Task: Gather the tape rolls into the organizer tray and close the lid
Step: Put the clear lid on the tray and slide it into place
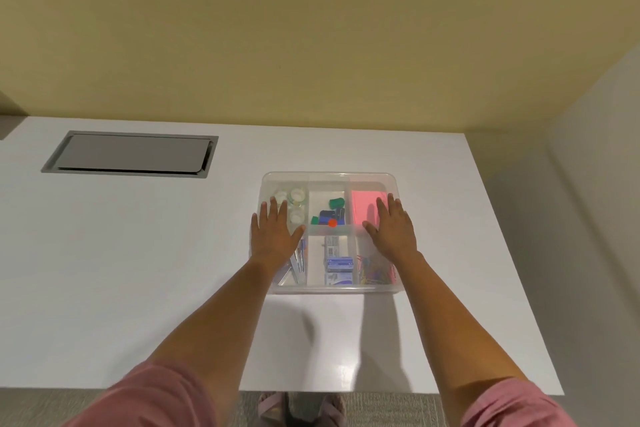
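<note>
A clear plastic organizer tray (329,289) sits on the white table, right of centre. A clear lid (329,177) lies over it. Several clear tape rolls (297,198) show through the lid in the back left compartment. My left hand (275,230) lies flat, fingers spread, on the lid's left side. My right hand (393,227) lies flat on the lid's right side, over the pink notes (363,204). Neither hand holds anything.
Other compartments hold green and blue small items (332,213), staple boxes (337,262), coloured paper clips (372,272) and pens (298,262). A grey cable hatch (131,154) is set in the table at back left. The table's right edge (512,253) runs close to the tray.
</note>
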Available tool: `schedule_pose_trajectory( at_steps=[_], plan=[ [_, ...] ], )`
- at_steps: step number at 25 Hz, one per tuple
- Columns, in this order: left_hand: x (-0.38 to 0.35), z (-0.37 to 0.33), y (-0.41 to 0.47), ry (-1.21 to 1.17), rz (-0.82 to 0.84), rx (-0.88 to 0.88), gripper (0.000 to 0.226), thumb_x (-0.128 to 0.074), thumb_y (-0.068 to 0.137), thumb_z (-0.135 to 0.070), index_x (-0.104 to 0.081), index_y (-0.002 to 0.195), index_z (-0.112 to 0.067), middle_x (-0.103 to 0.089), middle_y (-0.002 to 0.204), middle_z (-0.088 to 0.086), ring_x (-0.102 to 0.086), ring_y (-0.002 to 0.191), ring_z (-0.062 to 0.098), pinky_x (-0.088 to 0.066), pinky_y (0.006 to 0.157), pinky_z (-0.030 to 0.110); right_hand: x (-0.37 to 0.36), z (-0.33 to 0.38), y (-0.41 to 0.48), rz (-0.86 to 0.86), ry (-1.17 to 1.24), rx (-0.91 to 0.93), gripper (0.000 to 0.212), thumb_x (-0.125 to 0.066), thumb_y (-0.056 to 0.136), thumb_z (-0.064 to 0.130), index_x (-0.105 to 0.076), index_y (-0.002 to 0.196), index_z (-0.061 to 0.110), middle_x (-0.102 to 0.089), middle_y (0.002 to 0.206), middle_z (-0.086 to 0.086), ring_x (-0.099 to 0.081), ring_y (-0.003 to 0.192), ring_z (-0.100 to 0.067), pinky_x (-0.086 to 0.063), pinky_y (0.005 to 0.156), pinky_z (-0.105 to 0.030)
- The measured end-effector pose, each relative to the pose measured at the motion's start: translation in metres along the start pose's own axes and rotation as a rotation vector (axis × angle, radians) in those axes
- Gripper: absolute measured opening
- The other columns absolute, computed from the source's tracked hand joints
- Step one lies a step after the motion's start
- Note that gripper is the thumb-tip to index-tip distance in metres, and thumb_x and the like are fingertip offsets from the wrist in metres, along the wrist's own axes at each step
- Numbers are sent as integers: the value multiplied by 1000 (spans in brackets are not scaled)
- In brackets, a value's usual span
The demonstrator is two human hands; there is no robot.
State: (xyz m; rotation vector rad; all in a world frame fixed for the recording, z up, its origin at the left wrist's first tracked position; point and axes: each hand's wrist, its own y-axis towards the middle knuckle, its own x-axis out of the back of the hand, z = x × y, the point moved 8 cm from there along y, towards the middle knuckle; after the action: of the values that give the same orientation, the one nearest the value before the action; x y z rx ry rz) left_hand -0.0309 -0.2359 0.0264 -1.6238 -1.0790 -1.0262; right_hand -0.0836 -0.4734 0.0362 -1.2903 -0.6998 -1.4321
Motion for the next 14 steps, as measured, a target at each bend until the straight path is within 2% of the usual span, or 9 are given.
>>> schedule_pose_trajectory(
  at_steps=[3,9,14],
  plan=[
    [6,-2,23,3,37,-24,78,-38,93,-58,-6,152,-16,0,162,10,-1,149,29,-4,121,46,3,8,23,41,-5,39,71,-44,96,45,-11,150,12,-4,161,-13,-6,148,-30,-14,120,-43],
    [12,-6,62,51,236,-94,110,-56,77,-69,10,151,-21,18,159,11,13,148,31,-4,120,49,8,17,56,208,-111,136,88,-58,88,47,0,151,25,8,161,-12,2,147,-37,-21,117,-51],
    [10,-10,74,92,300,-108,116,-62,74,-67,14,150,-22,24,157,13,17,146,35,-3,118,54,5,24,67,296,-191,155,89,-62,86,44,-2,150,30,10,161,-7,3,147,-35,-20,115,-56]
  ],
)
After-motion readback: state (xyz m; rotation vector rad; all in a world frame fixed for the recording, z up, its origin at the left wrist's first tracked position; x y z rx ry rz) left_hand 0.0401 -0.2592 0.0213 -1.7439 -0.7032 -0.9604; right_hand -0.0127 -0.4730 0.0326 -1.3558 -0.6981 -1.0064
